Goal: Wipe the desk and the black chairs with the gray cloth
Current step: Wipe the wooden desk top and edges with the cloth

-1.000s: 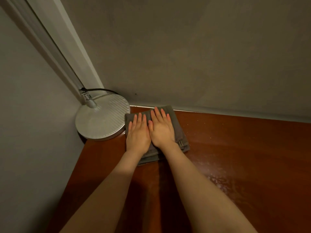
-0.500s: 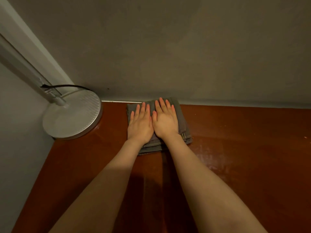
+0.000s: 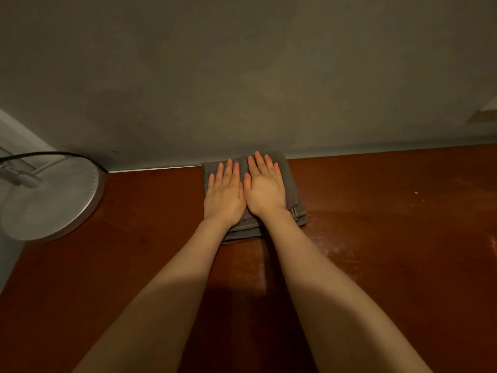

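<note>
The left hand (image 3: 224,196) and right hand (image 3: 265,188) press flat (fingers straight) on the folded gray cloth (image 3: 290,179), now farther from the round silver lamp base (image 3: 53,195).

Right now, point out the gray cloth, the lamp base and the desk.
gray cloth (image 3: 291,184): head view, bare right edge.
lamp base (image 3: 56,203): head view, middle of disc.
desk (image 3: 390,251): head view, bare top right of cloth.

The left hand (image 3: 224,195) and right hand (image 3: 265,189) lie flat over the gray cloth (image 3: 290,184), hiding its middle. At nine o'clock the lamp base (image 3: 53,203) runs off the edge. At three o'clock a pale shape (image 3: 485,115) is cut off and unidentifiable. The cloth's small tag (image 3: 293,211) is unreadable.
</note>
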Action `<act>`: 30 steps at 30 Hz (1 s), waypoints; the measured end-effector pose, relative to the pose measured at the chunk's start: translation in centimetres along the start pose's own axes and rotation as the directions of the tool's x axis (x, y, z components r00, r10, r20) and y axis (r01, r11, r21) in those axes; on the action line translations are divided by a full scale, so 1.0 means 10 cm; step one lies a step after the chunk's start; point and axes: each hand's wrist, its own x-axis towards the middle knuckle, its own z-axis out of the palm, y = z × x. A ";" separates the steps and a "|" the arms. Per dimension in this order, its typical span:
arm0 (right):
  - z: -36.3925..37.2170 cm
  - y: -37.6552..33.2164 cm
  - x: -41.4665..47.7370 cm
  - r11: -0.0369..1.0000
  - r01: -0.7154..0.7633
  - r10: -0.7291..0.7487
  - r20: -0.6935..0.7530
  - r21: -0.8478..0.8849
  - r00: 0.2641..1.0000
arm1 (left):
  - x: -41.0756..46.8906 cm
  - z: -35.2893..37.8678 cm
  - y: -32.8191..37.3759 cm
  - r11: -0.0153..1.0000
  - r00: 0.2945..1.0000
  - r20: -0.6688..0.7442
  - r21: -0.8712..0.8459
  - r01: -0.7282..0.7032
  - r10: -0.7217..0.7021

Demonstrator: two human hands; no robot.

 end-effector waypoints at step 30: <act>-1.24 2.75 -0.72 0.934 -0.353 0.336 -0.192 -0.061 0.922 | 0.11 0.75 2.99 0.927 0.926 0.055 0.010 -0.375 0.374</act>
